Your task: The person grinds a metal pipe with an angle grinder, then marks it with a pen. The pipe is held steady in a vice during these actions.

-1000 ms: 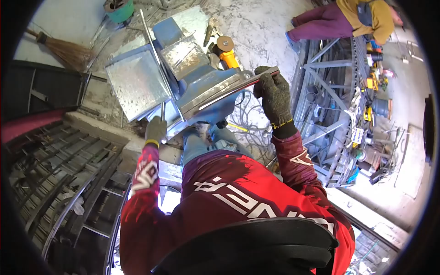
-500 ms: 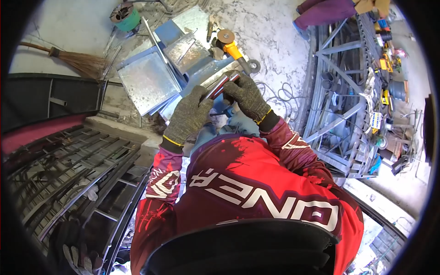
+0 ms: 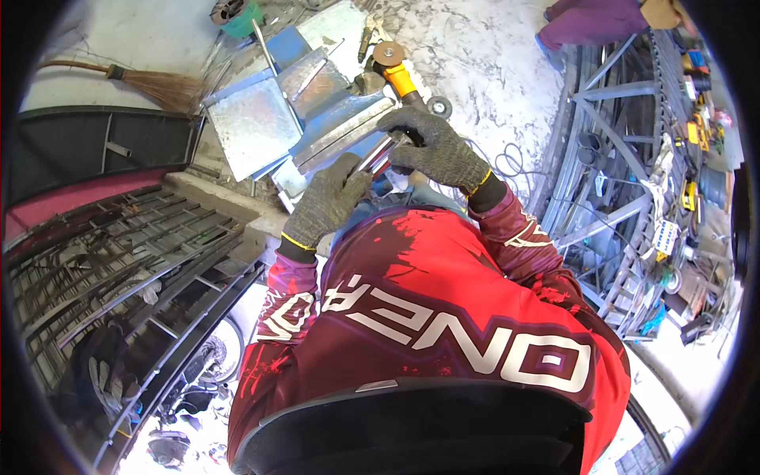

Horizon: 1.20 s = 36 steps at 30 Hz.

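Observation:
My left hand (image 3: 331, 198), in a dark knit glove with a yellow cuff edge, is closed on a short shiny metal strip (image 3: 378, 153) with a reddish face. Opposite it, my right hand (image 3: 440, 150) wears a matching glove. Its fingers curve apart from the thumb around the strip's far end, and whether they touch it is hard to see. Beyond my hands lies a yellow angle grinder (image 3: 401, 79) with a brown disc. Sheet-metal pieces (image 3: 257, 119) are stacked left of the grinder.
A straw broom (image 3: 158, 85) lies at the upper left, near a green container (image 3: 241, 22). Metal bars and grilles (image 3: 134, 261) fill the left side. A steel truss (image 3: 617, 142) and cluttered tools stand on the right. Another person's purple-clad legs (image 3: 594, 25) show at the top right.
My right hand has opened its grip on the metal strip and shifted slightly right. The left hand keeps hold, with the strip a little lower. The view has turned slightly.

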Available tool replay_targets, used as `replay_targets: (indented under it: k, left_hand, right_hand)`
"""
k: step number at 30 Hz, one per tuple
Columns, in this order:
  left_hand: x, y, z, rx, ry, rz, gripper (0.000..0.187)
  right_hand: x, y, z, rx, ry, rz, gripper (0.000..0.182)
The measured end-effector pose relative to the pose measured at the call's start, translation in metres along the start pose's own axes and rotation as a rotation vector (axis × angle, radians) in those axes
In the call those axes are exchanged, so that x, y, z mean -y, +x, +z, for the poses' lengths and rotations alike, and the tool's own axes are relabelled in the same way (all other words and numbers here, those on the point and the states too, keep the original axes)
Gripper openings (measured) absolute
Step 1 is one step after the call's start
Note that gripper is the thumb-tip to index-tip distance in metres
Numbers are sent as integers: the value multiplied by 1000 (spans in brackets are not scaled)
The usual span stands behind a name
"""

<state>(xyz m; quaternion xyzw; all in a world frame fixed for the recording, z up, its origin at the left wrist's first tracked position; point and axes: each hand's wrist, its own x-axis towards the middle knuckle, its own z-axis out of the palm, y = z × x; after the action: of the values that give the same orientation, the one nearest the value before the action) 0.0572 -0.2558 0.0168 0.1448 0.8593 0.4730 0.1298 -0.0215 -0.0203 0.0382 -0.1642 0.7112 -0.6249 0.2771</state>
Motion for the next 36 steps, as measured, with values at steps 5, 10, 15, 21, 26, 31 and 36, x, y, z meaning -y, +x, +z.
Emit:
replay_targets:
  k: [5,10,15,21,26,31,36]
  left_hand:
    - [-27,21,27,-21,-242,-273,23]
    - [-44,28,44,-58,-285,-416,24]
    - [-40,29,50,-78,-284,-403,29]
    - [-42,33,47,-119,-248,-403,27]
    - [-39,35,45,-154,-190,-323,28]
    - [-38,39,37,-111,-113,-308,29]
    - [-41,40,33,-119,-139,-372,30]
  right_hand:
    - [-25,2,-36,123,-28,-55,35]
    - [-22,6,-59,241,-10,-4,36]
    - [-30,15,-63,263,-94,-87,34]
    - [-32,24,-66,311,-108,-69,33]
    - [-36,28,-63,294,-102,-170,32]
    - [-25,31,-65,323,-116,-102,28]
    - [-24,32,-65,296,-89,-67,27]
